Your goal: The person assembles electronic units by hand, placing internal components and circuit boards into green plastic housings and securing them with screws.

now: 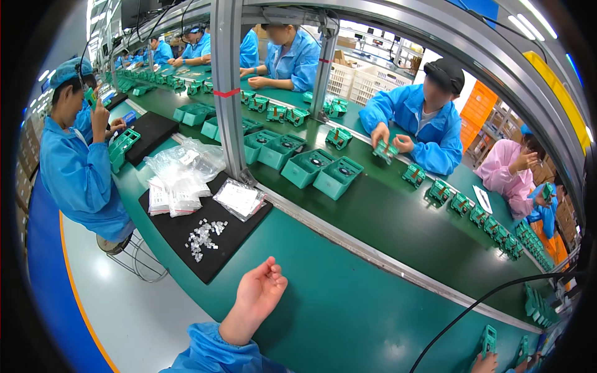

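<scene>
Dark green, the long work surface on the far side takes up most of my view, and the teal desk lies on my side of it. On the desk, ahead and to the left, rests a black mat. Open-topped green housings stand beyond it on the dark green surface; any reach of mine should stay clear of them. At the mat's far side a loose clear bag lies against smaller pale bags, with a flat labelled bag to their right. Thin film can drag, I judge, so slow movements suit best.

My left grip, a bare hand, is near the mat's close corner, fingers half curled. I see nothing in the palm, but cannot tell whether the fingertips meet on something small. My right grip is out of view; the hands at the lower right edge look like a neighbour's.

Smallest are the clear pieces, scattered on the mat, apart from my grip. They look slick and light, so I would pinch each singly from above, by its edges, pressing gently.
</scene>
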A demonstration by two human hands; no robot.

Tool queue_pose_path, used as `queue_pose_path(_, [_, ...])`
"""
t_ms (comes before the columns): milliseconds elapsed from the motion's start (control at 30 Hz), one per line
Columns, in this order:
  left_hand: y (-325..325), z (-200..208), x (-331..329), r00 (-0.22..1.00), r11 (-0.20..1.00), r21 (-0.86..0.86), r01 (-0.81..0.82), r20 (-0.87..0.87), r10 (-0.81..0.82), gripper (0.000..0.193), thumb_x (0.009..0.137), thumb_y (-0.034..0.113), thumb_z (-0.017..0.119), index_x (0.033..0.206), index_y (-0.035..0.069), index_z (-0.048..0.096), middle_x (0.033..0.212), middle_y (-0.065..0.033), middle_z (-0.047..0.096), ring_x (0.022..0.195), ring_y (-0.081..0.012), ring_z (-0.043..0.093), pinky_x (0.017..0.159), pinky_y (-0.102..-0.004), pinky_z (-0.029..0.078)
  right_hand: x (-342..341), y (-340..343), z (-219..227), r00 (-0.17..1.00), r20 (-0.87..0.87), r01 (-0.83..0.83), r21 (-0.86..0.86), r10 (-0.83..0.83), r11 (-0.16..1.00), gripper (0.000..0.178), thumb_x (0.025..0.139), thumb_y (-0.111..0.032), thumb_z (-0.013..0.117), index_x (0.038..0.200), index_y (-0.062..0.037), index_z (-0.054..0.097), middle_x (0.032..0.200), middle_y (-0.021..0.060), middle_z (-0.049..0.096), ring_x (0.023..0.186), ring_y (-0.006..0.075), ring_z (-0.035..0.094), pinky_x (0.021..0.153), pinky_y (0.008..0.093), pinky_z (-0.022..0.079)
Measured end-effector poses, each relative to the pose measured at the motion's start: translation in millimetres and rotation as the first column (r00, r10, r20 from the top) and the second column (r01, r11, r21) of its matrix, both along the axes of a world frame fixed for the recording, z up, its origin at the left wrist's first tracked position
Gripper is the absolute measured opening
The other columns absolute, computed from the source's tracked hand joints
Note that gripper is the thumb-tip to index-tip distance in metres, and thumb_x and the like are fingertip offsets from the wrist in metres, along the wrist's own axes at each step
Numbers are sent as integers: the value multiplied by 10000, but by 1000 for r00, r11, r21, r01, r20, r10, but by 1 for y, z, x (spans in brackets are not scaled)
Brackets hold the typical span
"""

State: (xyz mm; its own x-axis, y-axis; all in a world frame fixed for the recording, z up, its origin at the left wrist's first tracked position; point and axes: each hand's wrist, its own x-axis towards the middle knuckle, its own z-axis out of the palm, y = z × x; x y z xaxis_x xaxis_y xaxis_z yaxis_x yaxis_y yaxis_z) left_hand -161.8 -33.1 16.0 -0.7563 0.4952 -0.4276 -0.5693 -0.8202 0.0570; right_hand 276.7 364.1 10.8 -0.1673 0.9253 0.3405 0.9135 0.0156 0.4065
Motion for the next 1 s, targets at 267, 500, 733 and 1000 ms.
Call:
queue_pose_path(267, [1, -21, -56, 958, 976, -127, 176, -206, -199, 111, 879, 142, 406, 852, 76, 490, 555, 35, 316, 423, -83, 274, 396, -232, 269, -403, -70, 85, -115, -462, -989, 133, 879, -59, 252, 688, -48, 573, 932, -110, 586, 925, 102, 565, 853, 314, 545, 709, 409, 449])
queue_pose_path(500, [0, -15, -46, 940, 947, -253, 197, -226, -256, 130, 875, 133, 390, 838, 51, 484, 548, 38, 274, 438, -72, 246, 402, -219, 239, -609, -108, 47, -280, 33, -954, -122, 959, -275, 354, 744, -26, 489, 1014, -238, 574, 1019, -17, 520, 890, 230, 504, 722, 356, 420])
queue_pose_path(733, [0, -10, -44, 921, 935, -282, 216, -259, -291, 148, 876, 138, 374, 826, 50, 481, 572, 36, 272, 454, -77, 244, 401, -215, 242, -597, -127, 48, -447, -5, -846, -322, 895, -424, 80, 713, -157, 549, 756, -177, 613, 817, -36, 537, 861, 192, 483, 716, 350, 399])
queue_pose_path(1000, [2, -1, -36, 900, 936, -307, 175, -336, -279, 132, 862, 135, 407, 850, 45, 503, 579, 22, 350, 459, -85, 310, 422, -226, 295, -430, -133, 89, 173, -413, -941, -337, 894, 26, 201, 650, -195, 574, 693, 2, 579, 743, 168, 592, 725, 323, 573, 641, 434, 449])
